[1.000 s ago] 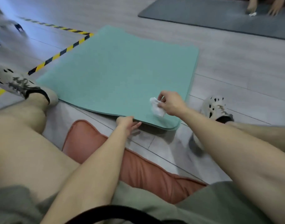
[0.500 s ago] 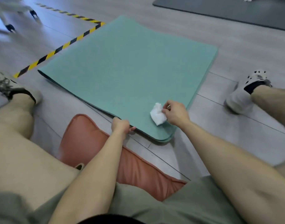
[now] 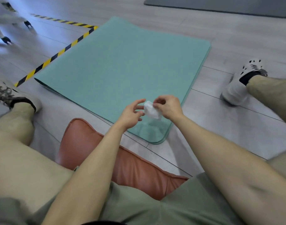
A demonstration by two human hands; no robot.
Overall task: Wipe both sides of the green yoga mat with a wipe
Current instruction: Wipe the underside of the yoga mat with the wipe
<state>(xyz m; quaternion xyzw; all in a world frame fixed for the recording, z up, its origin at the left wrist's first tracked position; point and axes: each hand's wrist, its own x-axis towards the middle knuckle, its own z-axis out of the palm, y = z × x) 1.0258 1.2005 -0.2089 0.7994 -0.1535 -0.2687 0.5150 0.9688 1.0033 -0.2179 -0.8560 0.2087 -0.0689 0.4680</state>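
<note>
The green yoga mat (image 3: 122, 67) lies folded on the grey floor in front of me, its near rounded corner pointing at my lap. Above that near corner I hold a crumpled white wipe (image 3: 151, 110) off the mat. My right hand (image 3: 167, 107) pinches the wipe's right side with curled fingers. On the wipe's left side, my left hand (image 3: 132, 112) has its fingers spread and bent, and its fingertips touch the wipe.
I sit on a reddish-brown cushion (image 3: 122, 161) with my legs spread to either side, a shoe (image 3: 10, 95) at the left and a white shoe (image 3: 243, 83) at the right. Yellow-black tape (image 3: 57, 54) runs past the mat's left corner. A dark grey mat (image 3: 220, 4) lies far back.
My left hand let go of the mat's near edge and rose to the wipe. My right hand lifted the wipe off the mat. The view shifted.
</note>
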